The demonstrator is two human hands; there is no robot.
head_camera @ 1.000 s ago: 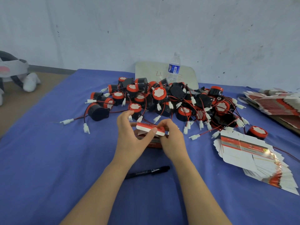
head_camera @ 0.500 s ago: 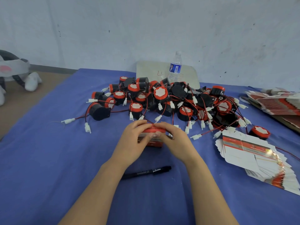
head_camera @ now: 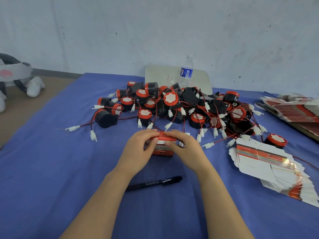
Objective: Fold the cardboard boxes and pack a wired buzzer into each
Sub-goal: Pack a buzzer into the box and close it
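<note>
Clasping a small red-and-white cardboard box (head_camera: 163,150) from both sides, the left hand (head_camera: 138,150) and the right hand (head_camera: 187,149) are curling their fingers over its top edge while both thumbs are pressing on its near face, so each hand is closing round the box and almost meeting the other above it. The box is sitting upright on the blue cloth-covered table (head_camera: 51,169); whether a buzzer is inside it cannot be told. Just beyond the fingertips, a heap of black-and-red round wired buzzers with white plug ends (head_camera: 181,107) is sprawling across the cloth. Nearer the person, below the wrists, a black marker pen (head_camera: 153,182) is lying flat. Off to the right of the right hand, a fanned stack of flat white-and-red box blanks (head_camera: 269,166) is resting on the cloth, and a second pile of blanks (head_camera: 296,109) is lying farther right. Past the heap, a clear plastic water bottle with a blue label (head_camera: 186,73) is standing before a pale board (head_camera: 160,76).
</note>
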